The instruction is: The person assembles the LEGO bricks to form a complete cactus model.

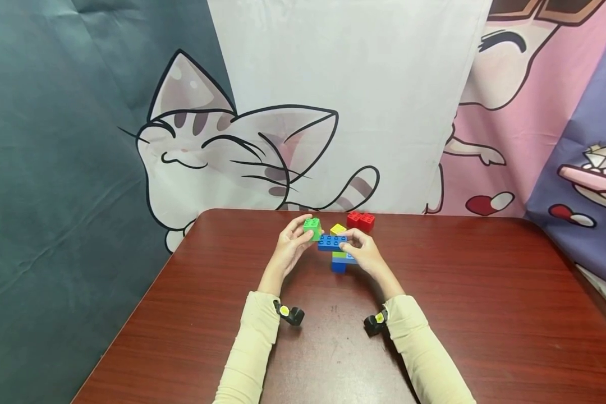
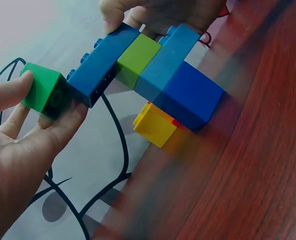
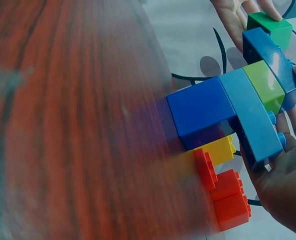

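A bright green block (image 1: 312,229) is pinched between the thumb and fingers of my left hand (image 1: 289,249). It sits close to the left end of a long blue brick (image 1: 331,243); I cannot tell whether they touch. My right hand (image 1: 362,251) grips that brick's other end, thumb on its near side. Below, in the left wrist view, a lime green block (image 2: 138,61) joins the long brick to a light blue brick (image 2: 168,65). Under these, a dark blue block (image 3: 201,111) forms the base of the stack, standing on the table.
Behind the stack on the wooden table (image 1: 192,336) lie a yellow block (image 1: 338,229) and red blocks (image 1: 361,221). A curtain with a cartoon cat (image 1: 207,168) hangs beyond the table's far edge.
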{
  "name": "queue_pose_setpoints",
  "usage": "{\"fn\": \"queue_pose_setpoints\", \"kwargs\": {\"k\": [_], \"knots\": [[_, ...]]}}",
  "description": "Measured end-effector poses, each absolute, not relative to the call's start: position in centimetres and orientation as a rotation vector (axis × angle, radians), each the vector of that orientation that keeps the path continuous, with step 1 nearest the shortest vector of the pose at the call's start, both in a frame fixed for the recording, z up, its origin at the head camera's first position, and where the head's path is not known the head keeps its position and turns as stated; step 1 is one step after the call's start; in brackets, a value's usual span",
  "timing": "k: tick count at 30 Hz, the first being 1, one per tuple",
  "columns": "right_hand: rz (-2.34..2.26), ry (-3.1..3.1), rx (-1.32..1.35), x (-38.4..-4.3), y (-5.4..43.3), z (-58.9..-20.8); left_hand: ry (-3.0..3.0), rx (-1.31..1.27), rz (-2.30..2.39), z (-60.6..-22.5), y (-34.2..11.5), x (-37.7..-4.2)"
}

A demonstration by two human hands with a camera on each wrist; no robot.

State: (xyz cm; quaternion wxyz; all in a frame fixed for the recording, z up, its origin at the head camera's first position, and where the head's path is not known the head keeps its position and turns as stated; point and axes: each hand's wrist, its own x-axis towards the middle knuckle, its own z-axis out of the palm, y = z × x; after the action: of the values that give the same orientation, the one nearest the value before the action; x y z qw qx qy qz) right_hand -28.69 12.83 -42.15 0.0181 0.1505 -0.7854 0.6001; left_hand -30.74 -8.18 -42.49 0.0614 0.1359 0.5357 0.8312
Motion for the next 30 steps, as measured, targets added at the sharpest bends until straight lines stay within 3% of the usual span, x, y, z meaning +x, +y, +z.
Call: {"fn": "queue_pose_setpoints", "kwargs": {"k": [30], "knots": [[1.885, -2.398, 0.411, -28.58, 12.61, -42.37, 1.870, 0.496, 2.295, -42.85, -7.94, -30.86]]}}
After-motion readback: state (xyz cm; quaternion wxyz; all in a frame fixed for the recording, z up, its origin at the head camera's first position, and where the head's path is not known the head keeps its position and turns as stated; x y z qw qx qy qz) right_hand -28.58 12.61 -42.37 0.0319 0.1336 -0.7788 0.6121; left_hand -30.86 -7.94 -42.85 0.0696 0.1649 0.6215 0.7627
